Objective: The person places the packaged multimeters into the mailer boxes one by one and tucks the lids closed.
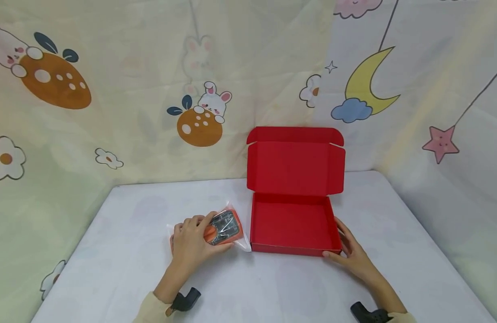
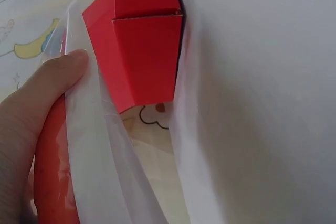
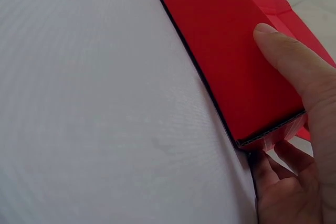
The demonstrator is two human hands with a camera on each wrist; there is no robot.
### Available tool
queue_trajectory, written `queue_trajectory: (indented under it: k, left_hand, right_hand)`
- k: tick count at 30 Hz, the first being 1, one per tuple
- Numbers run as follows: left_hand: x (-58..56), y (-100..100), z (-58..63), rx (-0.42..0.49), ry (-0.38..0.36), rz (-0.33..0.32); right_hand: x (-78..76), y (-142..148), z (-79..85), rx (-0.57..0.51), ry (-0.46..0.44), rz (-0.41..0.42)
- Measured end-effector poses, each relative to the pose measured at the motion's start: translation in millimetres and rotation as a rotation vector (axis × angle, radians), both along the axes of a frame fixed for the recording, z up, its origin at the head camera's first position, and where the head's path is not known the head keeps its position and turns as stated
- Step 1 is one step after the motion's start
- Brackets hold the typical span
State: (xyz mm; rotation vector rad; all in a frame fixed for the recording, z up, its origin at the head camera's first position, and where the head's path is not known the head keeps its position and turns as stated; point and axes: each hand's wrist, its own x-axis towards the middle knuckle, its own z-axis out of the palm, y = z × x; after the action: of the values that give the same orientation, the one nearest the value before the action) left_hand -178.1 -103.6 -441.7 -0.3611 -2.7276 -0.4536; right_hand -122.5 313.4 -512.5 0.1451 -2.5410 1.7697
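Note:
My left hand [image 1: 192, 240] grips an orange-and-dark-grey item [image 1: 228, 226] inside a clear plastic bag [image 2: 92, 145], left of the red cardboard box. The hand covers much of the item, so its exact kind is unclear. The red box [image 1: 296, 249] stands open on the table with its lid upright at the back and nothing visible inside. At the box's front right corner, my right hand [image 1: 355, 258] holds on: in the right wrist view the thumb [image 3: 286, 51] lies on the front wall and the other fingers are around the side.
A white-covered table [image 1: 272, 287] bears the box and the bagged item. Behind and beside it hangs a pale cloth backdrop [image 1: 131, 89] with cartoon prints. The raised lid [image 1: 294, 168] stands near the table's back edge. Black wrist cameras [image 1: 186, 299] are strapped to both wrists.

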Motion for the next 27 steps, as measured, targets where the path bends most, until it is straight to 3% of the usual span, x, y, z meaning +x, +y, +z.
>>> queue_trajectory:
  k: [9, 17, 27]
  left_hand:
    - [-11.2, 21, 3.8, -0.048, 0.010, -0.050]
    - [-15.6, 32, 2.3, -0.109, -0.038, -0.073]
    - [-21.1, 43, 4.1, -0.109, -0.049, -0.109]
  right_hand:
    - [1.2, 1, -1.4, -0.001, 0.020, 0.005]
    - [3.0, -2, -0.1, -0.010, 0.016, 0.011]
    - [2.3, -1, 2.4, -0.023, -0.005, 0.011]
